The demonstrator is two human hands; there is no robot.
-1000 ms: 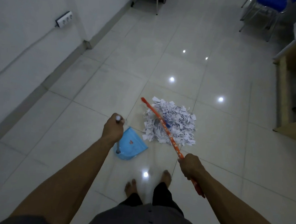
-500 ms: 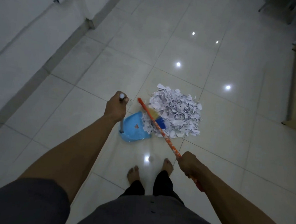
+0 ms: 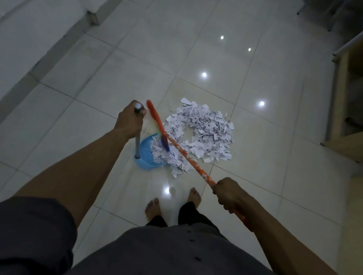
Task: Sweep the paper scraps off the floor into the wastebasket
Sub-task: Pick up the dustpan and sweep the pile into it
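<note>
A pile of white paper scraps [image 3: 207, 130] lies on the tiled floor ahead of my bare feet. A blue dustpan [image 3: 146, 156] sits at the pile's left edge with scraps heaped in its mouth. My left hand [image 3: 130, 121] grips the top of the dustpan's upright grey handle [image 3: 137, 143]. My right hand [image 3: 228, 194] grips the orange broom handle [image 3: 187, 159]. The broom's coloured bristles [image 3: 164, 141] lie in the scraps at the dustpan's mouth. No wastebasket is in view.
A white wall with a grey skirting [image 3: 41, 67] runs along the left. A wooden cabinet [image 3: 355, 102] stands at the right edge, and chair legs [image 3: 333, 12] show at the top right. My feet [image 3: 171, 203] stand just behind the dustpan.
The broom has swept leftward through the pile, pushing scraps into the dustpan and leaving a gap in the pile's middle. The view has tilted down.
</note>
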